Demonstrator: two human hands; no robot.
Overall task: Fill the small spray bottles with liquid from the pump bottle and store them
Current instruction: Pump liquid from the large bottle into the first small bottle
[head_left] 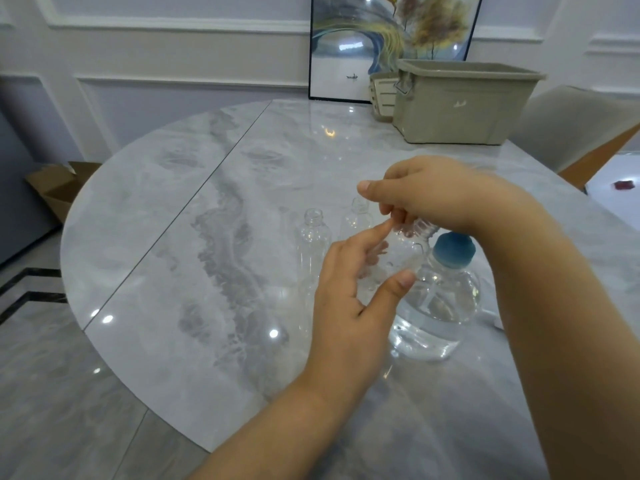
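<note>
Reaching in from the lower edge, the left forearm angles up and right, ending in the left hand (349,289) held above the counter (180,237). Its fingers are nearly straight and spread, index finger extended upward, thumb stretched out to the right; the thumb tip and fingers lie against a clear small bottle (398,261), without a closed grasp that can be confirmed. The right forearm enters from the lower right and bends over the top of the scene, wrist flexed downward. The right hand (426,195) has its fingers curled, pinching a ribbed clear cap (420,227) at the neck of that same bottle; thumb extended to the left.

Two further clear bottles stand upright and uncapped on the counter: one (311,251) just left of the left hand, another (356,220) behind it, partly hidden by the fingers. The pump bottle (440,303), clear with a blue collar (453,249) and partly filled with clear liquid, stands just right of the held bottle, beneath the right wrist. Its pump head is hidden.

At the far edge of the counter sits a beige bin (464,102), a smaller basket (382,95) touching its left side, and a framed picture (346,46) leaning on the wall behind.
</note>
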